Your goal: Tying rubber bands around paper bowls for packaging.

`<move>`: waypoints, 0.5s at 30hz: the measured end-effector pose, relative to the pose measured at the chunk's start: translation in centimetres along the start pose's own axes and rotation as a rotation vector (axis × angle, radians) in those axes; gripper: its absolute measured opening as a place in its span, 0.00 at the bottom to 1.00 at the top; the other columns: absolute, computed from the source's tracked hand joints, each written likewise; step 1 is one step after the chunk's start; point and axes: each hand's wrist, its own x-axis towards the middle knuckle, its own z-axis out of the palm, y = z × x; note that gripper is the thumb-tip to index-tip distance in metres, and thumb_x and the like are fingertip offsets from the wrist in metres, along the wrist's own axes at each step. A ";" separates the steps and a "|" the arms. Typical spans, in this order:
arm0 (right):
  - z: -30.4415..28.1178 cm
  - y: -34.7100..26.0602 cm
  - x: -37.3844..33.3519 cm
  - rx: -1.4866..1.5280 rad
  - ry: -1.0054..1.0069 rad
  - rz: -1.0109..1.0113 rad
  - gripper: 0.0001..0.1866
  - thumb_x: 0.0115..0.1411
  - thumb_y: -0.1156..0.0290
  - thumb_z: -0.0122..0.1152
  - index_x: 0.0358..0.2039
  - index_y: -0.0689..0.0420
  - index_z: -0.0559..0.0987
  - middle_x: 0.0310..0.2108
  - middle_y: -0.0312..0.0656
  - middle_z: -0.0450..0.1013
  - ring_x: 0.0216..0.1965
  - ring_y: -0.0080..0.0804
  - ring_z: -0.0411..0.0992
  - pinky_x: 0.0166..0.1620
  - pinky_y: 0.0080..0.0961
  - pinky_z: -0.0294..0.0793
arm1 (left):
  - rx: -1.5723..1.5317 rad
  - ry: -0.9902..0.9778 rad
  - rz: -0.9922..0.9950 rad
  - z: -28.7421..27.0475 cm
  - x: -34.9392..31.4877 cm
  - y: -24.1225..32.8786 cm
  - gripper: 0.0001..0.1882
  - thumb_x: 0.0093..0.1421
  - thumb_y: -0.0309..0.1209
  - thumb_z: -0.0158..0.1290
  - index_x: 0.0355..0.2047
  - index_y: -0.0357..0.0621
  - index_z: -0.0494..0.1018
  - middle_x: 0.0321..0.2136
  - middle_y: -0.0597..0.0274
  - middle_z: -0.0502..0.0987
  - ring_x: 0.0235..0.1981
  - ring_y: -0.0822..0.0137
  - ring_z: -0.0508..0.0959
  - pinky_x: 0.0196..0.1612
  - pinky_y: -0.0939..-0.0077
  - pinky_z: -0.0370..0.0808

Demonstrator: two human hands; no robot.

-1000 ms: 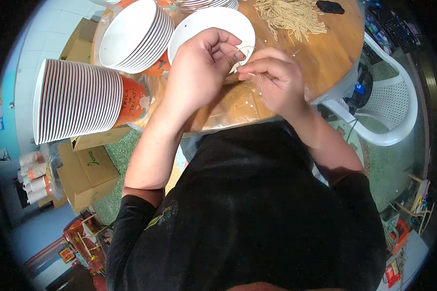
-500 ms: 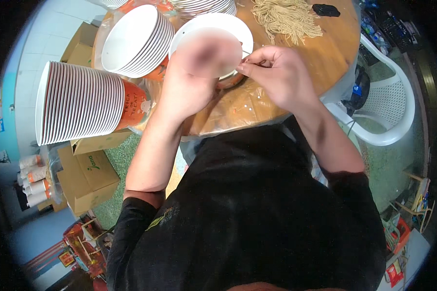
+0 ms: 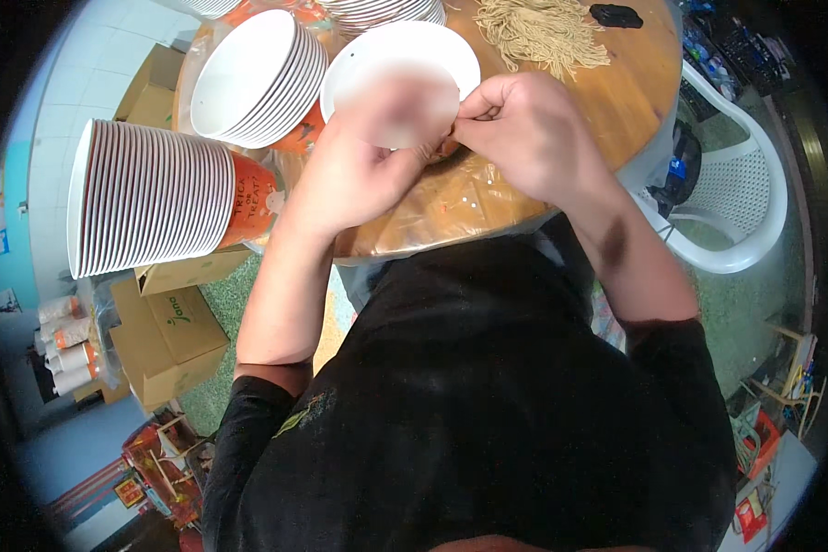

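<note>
On the bench, the white bucket is being worked on, and the right hand is pinched narrow beside its right edge; what is held there cannot be told! The left hand is laid across the bucket, its grip blurred and unreadable; this piece is judged only partway done, the rest being hidden, while the nested buckets are stacked leftward and loose tan cords are left heaped beyond

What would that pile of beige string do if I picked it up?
The beige string pile would probably flop, since its thin strands bend and curl. It might feel light, as the strands look loosely heaped. Some may dangle or tangle, because many overlap.
</note>
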 end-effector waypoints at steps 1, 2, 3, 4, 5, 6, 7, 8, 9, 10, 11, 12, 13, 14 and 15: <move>0.1 0.2 0.0 0.001 0.000 0.001 0.11 0.61 0.68 0.70 0.35 0.64 0.90 0.29 0.53 0.85 0.31 0.40 0.86 0.40 0.36 0.82 | 0.059 0.020 -0.059 0.0 0.0 0.2 0.16 0.73 0.22 0.61 0.59 0.37 0.79 0.33 0.65 0.85 0.39 0.74 0.85 0.47 0.74 0.82; 0.2 0.4 0.1 -0.021 0.009 -0.017 0.11 0.61 0.68 0.70 0.35 0.64 0.90 0.29 0.54 0.85 0.31 0.42 0.86 0.40 0.37 0.82 | 0.118 0.041 -0.118 0.0 0.0 0.4 0.16 0.73 0.22 0.62 0.59 0.37 0.79 0.33 0.64 0.86 0.39 0.73 0.86 0.47 0.74 0.82; 0.3 0.5 0.1 -0.043 0.019 -0.034 0.11 0.60 0.68 0.71 0.35 0.64 0.90 0.30 0.55 0.85 0.32 0.44 0.86 0.40 0.38 0.83 | 0.118 0.041 -0.119 -0.2 0.1 0.5 0.16 0.73 0.22 0.62 0.59 0.37 0.79 0.33 0.64 0.86 0.39 0.73 0.86 0.47 0.74 0.82; 0.2 0.6 0.0 -0.043 0.018 -0.034 0.11 0.60 0.68 0.71 0.35 0.64 0.90 0.30 0.55 0.85 0.32 0.44 0.86 0.40 0.38 0.83 | 0.108 0.015 -0.163 -0.4 0.3 0.5 0.14 0.72 0.23 0.63 0.56 0.37 0.80 0.33 0.63 0.86 0.39 0.73 0.86 0.46 0.74 0.83; 0.1 0.6 0.0 -0.083 0.040 -0.093 0.11 0.60 0.67 0.71 0.35 0.64 0.90 0.30 0.54 0.85 0.32 0.44 0.86 0.40 0.38 0.83 | 0.098 -0.010 -0.206 -0.5 0.4 0.6 0.12 0.72 0.24 0.64 0.54 0.36 0.81 0.33 0.63 0.87 0.38 0.73 0.86 0.45 0.74 0.83; 0.1 0.6 -0.1 -0.124 0.060 -0.152 0.12 0.60 0.67 0.72 0.34 0.64 0.90 0.30 0.54 0.85 0.32 0.45 0.86 0.41 0.39 0.83 | 0.098 -0.009 -0.207 -0.5 0.6 0.7 0.12 0.72 0.24 0.64 0.54 0.36 0.81 0.33 0.63 0.87 0.38 0.73 0.86 0.45 0.74 0.83; 0.1 0.6 0.0 -0.123 0.059 -0.152 0.12 0.60 0.67 0.72 0.34 0.64 0.90 0.30 0.54 0.85 0.32 0.45 0.86 0.41 0.39 0.83 | 0.110 -0.041 -0.224 -0.5 0.8 0.9 0.10 0.74 0.22 0.63 0.54 0.35 0.80 0.34 0.65 0.85 0.39 0.75 0.85 0.46 0.76 0.84; 0.1 0.6 0.0 -0.169 0.076 -0.162 0.12 0.60 0.67 0.72 0.35 0.64 0.90 0.31 0.55 0.85 0.33 0.45 0.86 0.41 0.39 0.83 | 0.122 -0.072 -0.241 -0.4 0.9 0.9 0.09 0.75 0.21 0.61 0.53 0.33 0.80 0.36 0.67 0.84 0.40 0.77 0.84 0.46 0.79 0.85; 0.2 0.6 0.0 -0.215 0.091 -0.172 0.12 0.60 0.66 0.72 0.35 0.63 0.91 0.31 0.55 0.85 0.33 0.45 0.86 0.41 0.38 0.83 | 0.122 -0.071 -0.242 -0.4 0.9 0.8 0.09 0.75 0.21 0.61 0.53 0.33 0.80 0.36 0.67 0.84 0.40 0.77 0.84 0.46 0.79 0.85; 0.1 0.4 -0.1 -0.214 0.090 -0.173 0.12 0.60 0.66 0.72 0.35 0.63 0.91 0.31 0.55 0.85 0.33 0.45 0.86 0.41 0.38 0.83 | 0.139 -0.054 -0.228 -0.4 0.8 0.5 0.07 0.76 0.21 0.61 0.51 0.34 0.80 0.36 0.67 0.84 0.40 0.76 0.84 0.46 0.78 0.85; -0.1 0.0 -0.2 -0.154 0.075 -0.120 0.11 0.60 0.67 0.73 0.36 0.63 0.90 0.30 0.52 0.85 0.33 0.43 0.86 0.41 0.37 0.83 | 0.156 -0.038 -0.215 -0.4 0.8 0.4 0.05 0.76 0.22 0.61 0.49 0.34 0.80 0.36 0.67 0.85 0.40 0.76 0.85 0.45 0.78 0.86; -0.2 -0.1 -0.2 -0.093 0.060 -0.066 0.10 0.60 0.68 0.74 0.36 0.63 0.90 0.29 0.49 0.85 0.33 0.41 0.86 0.41 0.35 0.83 | 0.155 -0.038 -0.215 -0.2 0.8 0.3 0.05 0.76 0.22 0.61 0.49 0.34 0.80 0.36 0.67 0.85 0.40 0.76 0.85 0.45 0.78 0.86; 0.0 0.4 -0.3 -0.094 0.059 -0.066 0.10 0.60 0.68 0.74 0.36 0.63 0.90 0.29 0.49 0.85 0.33 0.41 0.86 0.41 0.35 0.83 | 0.122 -0.027 -0.225 0.0 0.9 0.3 0.04 0.77 0.22 0.60 0.49 0.34 0.80 0.37 0.68 0.85 0.40 0.77 0.84 0.46 0.78 0.86; 0.4 1.4 -0.5 -0.010 0.107 -0.089 0.11 0.60 0.69 0.76 0.40 0.61 0.90 0.30 0.47 0.85 0.32 0.38 0.85 0.40 0.34 0.82 | 0.089 -0.015 -0.234 0.1 0.9 0.3 0.04 0.77 0.23 0.60 0.48 0.35 0.80 0.37 0.68 0.85 0.40 0.77 0.84 0.46 0.78 0.86; 0.5 2.0 -0.6 0.074 0.154 -0.113 0.13 0.59 0.70 0.78 0.43 0.60 0.90 0.30 0.44 0.85 0.32 0.35 0.85 0.40 0.33 0.82 | 0.088 -0.014 -0.235 0.1 0.9 0.2 0.04 0.77 0.23 0.60 0.48 0.35 0.80 0.37 0.68 0.85 0.40 0.77 0.84 0.46 0.78 0.86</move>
